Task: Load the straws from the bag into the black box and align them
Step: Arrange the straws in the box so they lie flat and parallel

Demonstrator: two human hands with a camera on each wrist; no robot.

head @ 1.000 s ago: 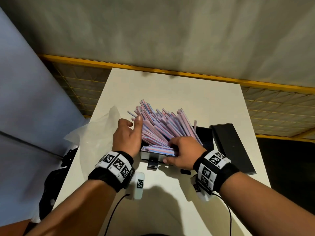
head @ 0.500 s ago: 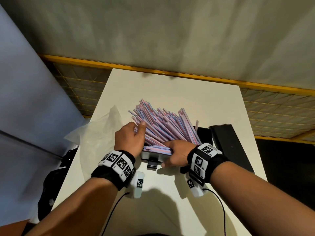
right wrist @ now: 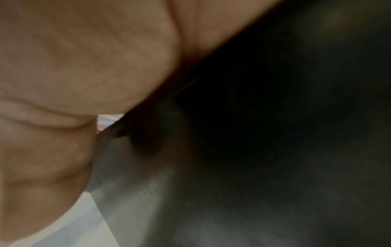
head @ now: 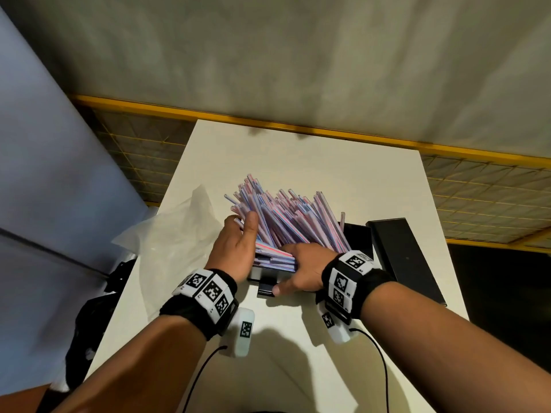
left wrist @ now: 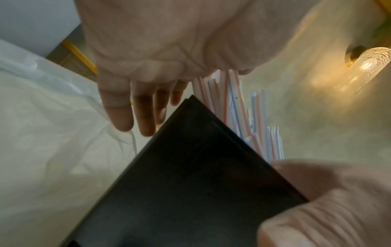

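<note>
On the white table (head: pixel 298 162), the pink-and-blue striped paper straws (head: pixel 286 222) sit fanned in the open black box (head: pixel 357 236). Left hand (head: pixel 238 248) presses flat, fingers straight, against the bundle's left flank. Right hand (head: pixel 304 266) lies over the near ends; curl can't be judged. Straws look light, stiff, crushable: squeeze from the sides.
</note>
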